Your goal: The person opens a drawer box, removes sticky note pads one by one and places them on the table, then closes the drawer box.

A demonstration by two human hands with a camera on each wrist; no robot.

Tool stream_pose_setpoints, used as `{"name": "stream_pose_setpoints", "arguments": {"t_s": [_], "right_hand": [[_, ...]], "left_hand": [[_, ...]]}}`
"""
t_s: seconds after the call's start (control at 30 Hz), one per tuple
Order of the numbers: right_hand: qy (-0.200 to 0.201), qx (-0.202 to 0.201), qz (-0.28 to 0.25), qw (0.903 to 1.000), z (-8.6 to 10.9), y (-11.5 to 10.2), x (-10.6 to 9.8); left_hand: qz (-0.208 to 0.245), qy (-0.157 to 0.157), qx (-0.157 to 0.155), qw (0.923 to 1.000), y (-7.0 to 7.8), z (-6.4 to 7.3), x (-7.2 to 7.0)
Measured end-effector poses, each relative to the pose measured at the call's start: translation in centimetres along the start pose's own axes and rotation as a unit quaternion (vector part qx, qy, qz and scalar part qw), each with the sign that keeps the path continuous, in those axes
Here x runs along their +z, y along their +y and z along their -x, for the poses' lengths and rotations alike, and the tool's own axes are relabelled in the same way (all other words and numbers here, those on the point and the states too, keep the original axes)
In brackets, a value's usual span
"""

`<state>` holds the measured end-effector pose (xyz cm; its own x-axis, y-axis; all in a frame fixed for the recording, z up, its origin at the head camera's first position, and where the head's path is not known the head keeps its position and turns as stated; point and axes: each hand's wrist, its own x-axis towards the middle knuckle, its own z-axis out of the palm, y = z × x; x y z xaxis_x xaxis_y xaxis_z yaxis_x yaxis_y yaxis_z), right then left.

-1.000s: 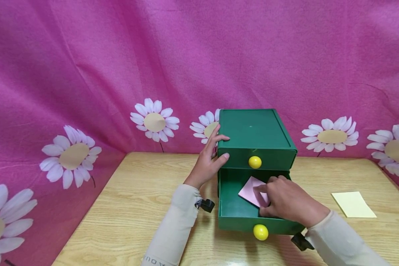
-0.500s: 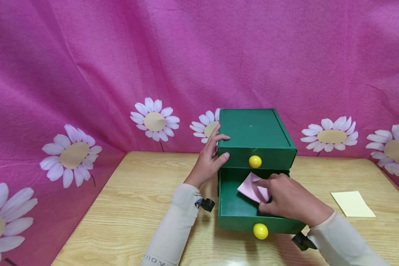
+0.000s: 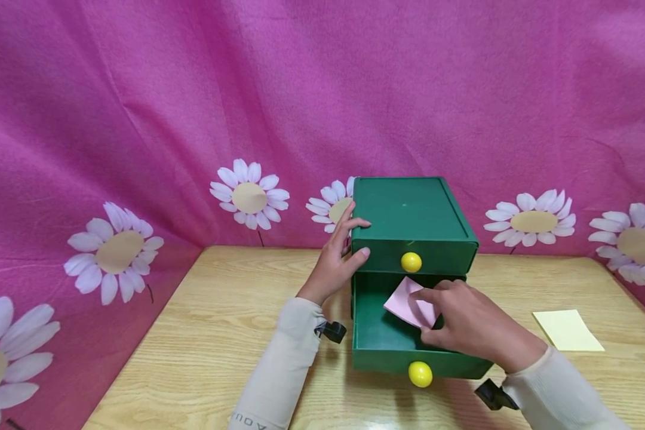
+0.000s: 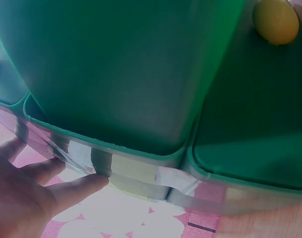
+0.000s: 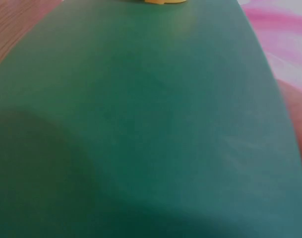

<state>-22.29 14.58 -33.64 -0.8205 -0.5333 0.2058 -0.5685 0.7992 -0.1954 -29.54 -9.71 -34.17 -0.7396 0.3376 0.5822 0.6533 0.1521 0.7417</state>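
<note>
A green two-drawer cabinet (image 3: 408, 209) stands on the table, its lower drawer (image 3: 384, 360) pulled out. Inside that drawer is a pink sticky-note pad (image 3: 403, 303), slightly tilted. My right hand (image 3: 470, 319) reaches in over the drawer's right side and pinches the pad, index finger on its upper face and thumb at its near edge. Its other fingertips are hidden. My left hand (image 3: 334, 255) rests on the cabinet's upper left edge, thumb on the front corner. In the left wrist view, spread fingers (image 4: 79, 191) lie along the cabinet's side. The right wrist view shows mostly the drawer's green outer wall (image 5: 155, 119).
A yellow sticky-note pad (image 3: 568, 330) lies on the wooden table (image 3: 236, 310) to the right of the cabinet. Yellow round knobs stick out from the upper drawer (image 3: 443, 258) and the lower one. A pink flowered cloth (image 3: 312, 89) hangs behind the table.
The pink pad's far corner has risen a little and the pad now sits tilted under my right fingers. My right hand has shifted slightly to the right. My left hand stays in place.
</note>
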Motion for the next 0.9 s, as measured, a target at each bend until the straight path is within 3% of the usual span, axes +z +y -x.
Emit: {"name": "stream_pose_setpoints", "arguments": {"t_s": [0.9], "right_hand": [[0.062, 0.001, 0.022, 0.9978, 2.2, -0.3, -1.4]], "left_hand": [[0.001, -0.004, -0.011, 0.9999, 0.1, 0.0, 0.0]]}}
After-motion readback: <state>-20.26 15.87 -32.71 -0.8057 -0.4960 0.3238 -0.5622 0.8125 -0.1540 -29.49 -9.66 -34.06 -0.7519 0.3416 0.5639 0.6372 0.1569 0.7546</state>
